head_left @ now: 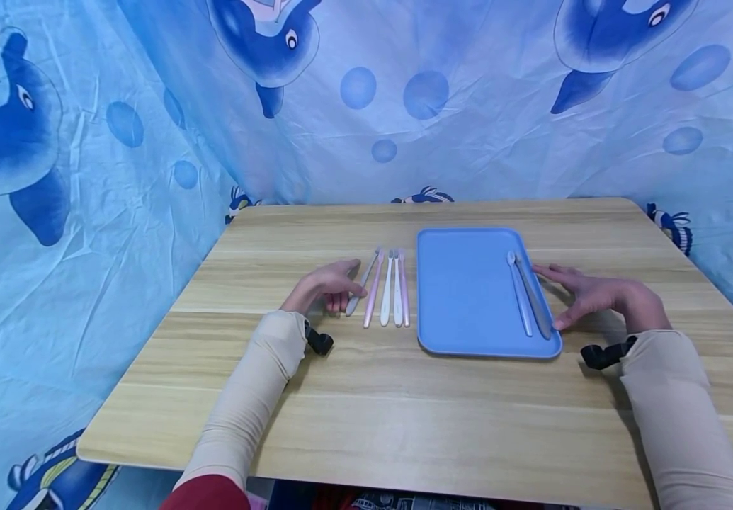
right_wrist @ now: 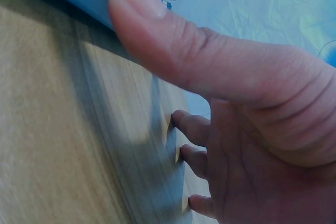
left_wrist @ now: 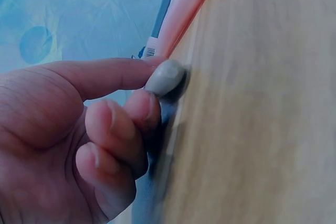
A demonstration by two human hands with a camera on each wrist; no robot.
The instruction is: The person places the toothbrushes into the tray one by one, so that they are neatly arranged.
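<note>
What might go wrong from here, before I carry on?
The left hand pinches the gray utensil near one end, so it may swing or slip. A pink utensil lies close beside it and could get nudged. The right hand touches the tray at its edge; a push there might slide the two utensils lying on it.

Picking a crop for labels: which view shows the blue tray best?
Head: the blue tray shows nearly whole, from above. Right wrist catches only an edge by the right hand; left wrist shows none I can identify.
</note>
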